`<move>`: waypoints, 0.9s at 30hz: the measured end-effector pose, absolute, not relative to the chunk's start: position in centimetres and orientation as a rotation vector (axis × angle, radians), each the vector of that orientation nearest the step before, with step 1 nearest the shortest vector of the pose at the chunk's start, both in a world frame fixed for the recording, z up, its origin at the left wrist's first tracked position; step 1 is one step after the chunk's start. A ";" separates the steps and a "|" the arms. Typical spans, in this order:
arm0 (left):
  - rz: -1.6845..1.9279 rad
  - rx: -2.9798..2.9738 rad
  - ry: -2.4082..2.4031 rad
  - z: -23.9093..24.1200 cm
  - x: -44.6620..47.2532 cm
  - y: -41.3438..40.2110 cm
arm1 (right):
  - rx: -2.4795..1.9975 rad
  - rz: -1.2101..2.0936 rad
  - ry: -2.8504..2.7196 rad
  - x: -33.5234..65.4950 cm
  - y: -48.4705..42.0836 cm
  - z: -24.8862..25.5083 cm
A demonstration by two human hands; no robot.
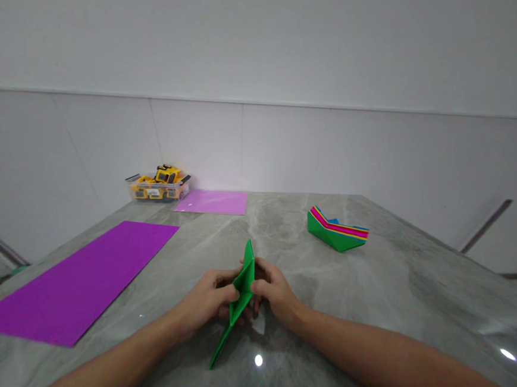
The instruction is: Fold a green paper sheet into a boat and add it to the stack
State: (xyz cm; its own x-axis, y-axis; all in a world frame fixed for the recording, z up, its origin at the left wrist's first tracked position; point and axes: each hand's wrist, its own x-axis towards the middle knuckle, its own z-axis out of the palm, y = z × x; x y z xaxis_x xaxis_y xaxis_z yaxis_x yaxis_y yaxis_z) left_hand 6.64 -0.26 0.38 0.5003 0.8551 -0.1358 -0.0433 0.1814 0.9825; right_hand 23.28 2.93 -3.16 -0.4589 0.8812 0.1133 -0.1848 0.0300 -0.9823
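A folded green paper boat [245, 280] is held upright over the table between both hands, one pointed end away from me and the other toward me. My left hand [214, 297] grips its left side, the thumb pressing at the fold near the middle. On the opposite side, my right hand [275, 290] pinches the paper between thumb and fingers. Some fingertips of both hands are hidden behind and under the paper. Farther right rests a second paper boat [338, 235], green below with pink, yellow and blue bands along its edge, untouched by either hand.
A large purple sheet [85, 281] lies on the left of the grey marbled table [392, 311]. At the back are a lighter pink-purple sheet [215, 202] and a clear plastic box [153, 192] with yellow toy vehicles [168, 175]. A white wall [262, 146] stands behind.
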 end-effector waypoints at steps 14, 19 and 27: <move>0.960 2.104 1.217 0.6 6.3 -0.6 | -0.827 1.359 -1.484 22.8 1.9 -2.8; 0.905 2.187 1.152 1.2 6.2 -0.7 | -0.852 1.443 -1.437 22.7 1.8 -3.0; 0.881 2.298 1.079 1.1 5.4 -0.5 | -0.604 1.765 -1.396 23.4 2.4 -3.6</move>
